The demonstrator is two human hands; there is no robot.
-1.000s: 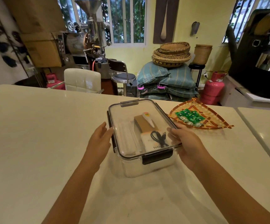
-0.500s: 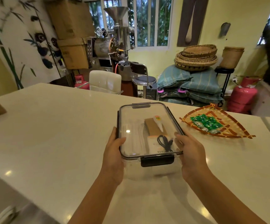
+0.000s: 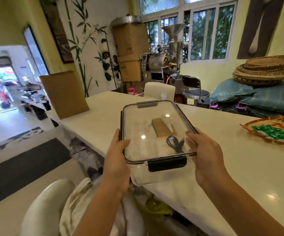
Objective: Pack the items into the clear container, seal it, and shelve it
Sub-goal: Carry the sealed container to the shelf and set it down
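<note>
Both hands clamp the clear container (image 3: 156,142): left hand (image 3: 116,160) wrapped round its left wall with the thumb lying over the lid edge, right hand (image 3: 206,155) cupped on the right wall, thumb also on top. Box appears lifted, its near end hanging out past the near edge of the white counter (image 3: 231,150); I cannot tell whether the far end touches the surface.

Lid (image 3: 153,126) sits flat. Near latch (image 3: 167,165) looks folded down; far latch (image 3: 147,105) likewise, as far as I can make out. Inside: a brown cardboard piece (image 3: 160,126) and a coiled black cable (image 3: 174,143) resting on something pale.

Step in hand, my judgement: carry the sealed box to a shelf. To do it well, keep the box level so the loose contents do not slide, keep the thumbs pressing the lid, and keep the palms low on the walls rather than pulling on the rim.

Not resolved:
- Side latches, if any, are under my hands.
- Pale items beneath the cable are washed out by glare on the lid.
- No shelf clearly identified; clutter under the counter is blurred.
- Woven tray (image 3: 272,132) with green packets (image 3: 272,132), far right, is cut by the frame edge.
- Fingers under the box are hidden.
</note>
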